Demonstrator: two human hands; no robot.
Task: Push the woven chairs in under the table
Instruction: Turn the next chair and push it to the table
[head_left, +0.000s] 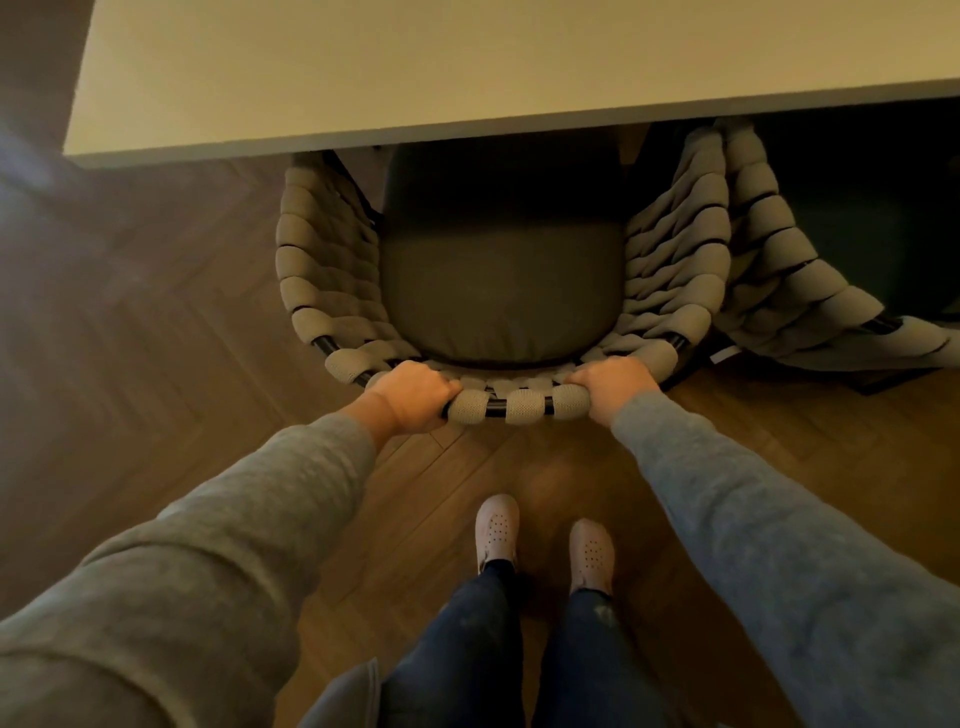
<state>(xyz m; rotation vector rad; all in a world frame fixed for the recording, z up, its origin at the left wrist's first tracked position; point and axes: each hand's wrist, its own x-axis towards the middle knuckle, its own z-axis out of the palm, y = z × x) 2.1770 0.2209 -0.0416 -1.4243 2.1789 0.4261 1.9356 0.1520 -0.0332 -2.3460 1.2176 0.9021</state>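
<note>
A grey woven chair (322, 270) with a dark seat cushion (501, 291) stands in front of me, its front part under the pale table (415, 67). My left hand (410, 395) grips the left of the chair's top back rail. My right hand (615, 387) grips the rail on the right. A second woven chair (789, 270) stands close beside it on the right, also partly under the table.
The table's near edge runs across the top of the view, with its left corner (72, 150) at the left. Dark herringbone wood floor (156, 312) lies to the left and behind. My feet in pale perforated shoes (496, 530) stand just behind the chair.
</note>
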